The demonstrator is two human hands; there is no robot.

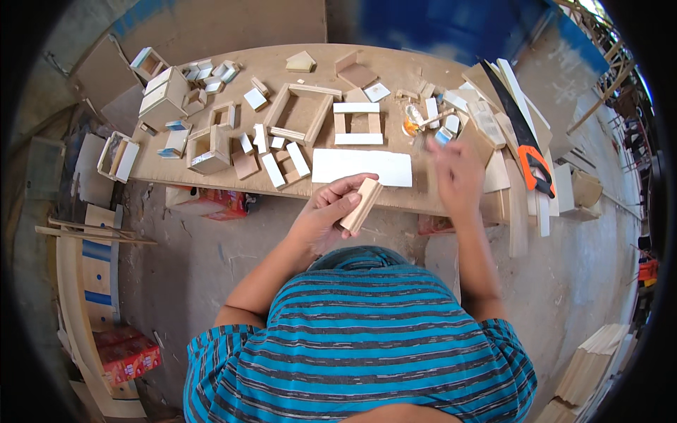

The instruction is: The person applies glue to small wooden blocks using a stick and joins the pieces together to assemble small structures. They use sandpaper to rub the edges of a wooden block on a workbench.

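Observation:
My left hand [331, 208] is closed around a short, pale wooden block [362, 204], held tilted above the table's near edge. It looks like small strips laid together. My right hand [457, 173] is raised over the right part of the table, smeared by motion, so its fingers are not clear. Just beyond it lie an orange-and-white packet [411, 125] and a small blue-and-white piece [447, 131]. A flat white board [362, 167] lies between my two hands at the near edge. Behind it rests a small frame with white bars [357, 138].
A larger wooden frame [330, 113] and several small box-like wooden pieces [209, 150] cover the table's left half. On the right, a handsaw with an orange handle [536, 169] lies over long boards [496, 173]. A red box [127, 356] stands low at the left.

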